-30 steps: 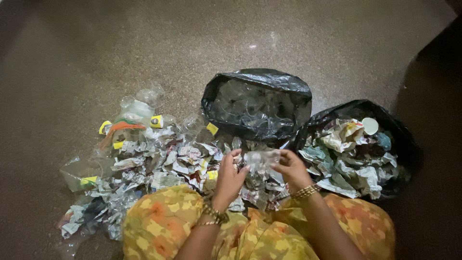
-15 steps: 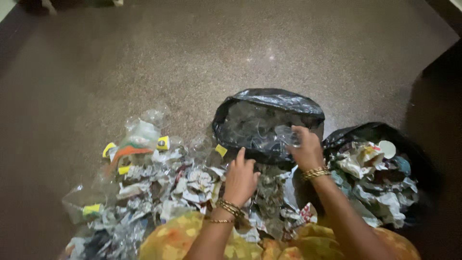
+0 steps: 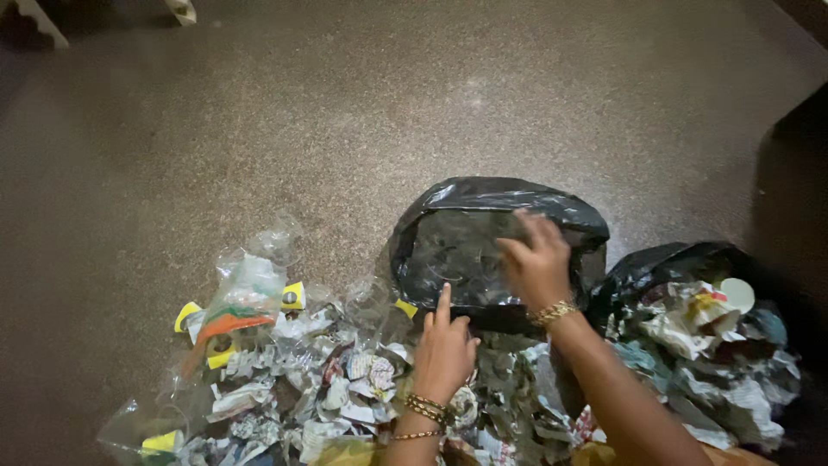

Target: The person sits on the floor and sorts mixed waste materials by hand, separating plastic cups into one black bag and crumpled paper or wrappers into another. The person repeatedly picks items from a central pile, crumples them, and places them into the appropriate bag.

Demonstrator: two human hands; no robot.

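1. Hands apart. Right hand (image 3: 536, 263) up over the mouth of the near black bag (image 3: 552, 211), fingers spread wide, nothing plainly held.
2. Left hand (image 3: 444, 345) down on the messy pile (image 3: 328, 388), first finger stuck out, other fingers curled in. Holding a scrap or not: too hard to tell.
3. Near black bag open on the brown floor (image 3: 345, 129), just past the pile, full of clear plastic bits.
4. Second black bag (image 3: 655, 263) just to the right, touching the first, stuffed with crumpled paper.
5. Drop clear bits right over the middle of the near bag, not over the rim.
6. Let go low and soft, to stop light bits from floating back out.
7. Look twice at each bit first: clear and shiny for the near bag, crumpled and papery for the other.
8. Pinch one bit at a time from the pile, since paper and plastic lie mixed up there.
9. Mind the bag rim: floppy, easy to fold shut with a bump of the wrist.
10. Watch for the big clear wrap with orange and yellow parts (image 3: 241, 298) at the far left of the pile, well away from both hands.
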